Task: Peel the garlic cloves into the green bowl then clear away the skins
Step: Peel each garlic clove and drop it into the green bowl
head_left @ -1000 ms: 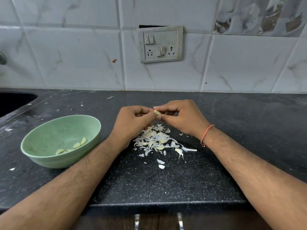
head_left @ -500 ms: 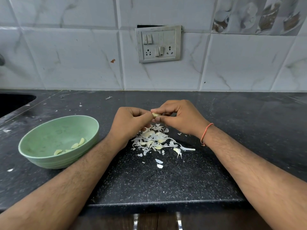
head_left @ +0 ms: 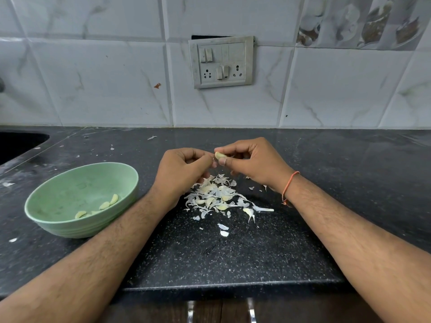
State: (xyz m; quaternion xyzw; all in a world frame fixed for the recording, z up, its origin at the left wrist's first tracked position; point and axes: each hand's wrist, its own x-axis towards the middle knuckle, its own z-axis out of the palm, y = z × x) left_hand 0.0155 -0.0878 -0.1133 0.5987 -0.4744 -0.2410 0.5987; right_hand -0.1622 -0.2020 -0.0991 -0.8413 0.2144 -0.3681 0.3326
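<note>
Garlic clove [head_left: 220,155], pale and partly bare, is pinched at the fingertips of the right hand [head_left: 253,160] above a black countertop [head_left: 349,183], its long axis lying roughly left to right with one end aimed at the left hand [head_left: 184,169]; that hand's curled fingers meet the clove's left end, though whether they grip the clove or only a scrap of skin cannot be told. Both hands are raised over a heap of papery skins [head_left: 217,197] mixed with a few whole cloves, which spreads on the counter directly below and toward the person. To the left, just beside the left forearm, a green bowl [head_left: 58,220] sits upright on the counter holding a few peeled cloves [head_left: 109,202] clustered low against its near inner wall. An orange thread [head_left: 289,186] circles the right wrist, and a switch plate [head_left: 221,62] is set in the tiled wall behind
</note>
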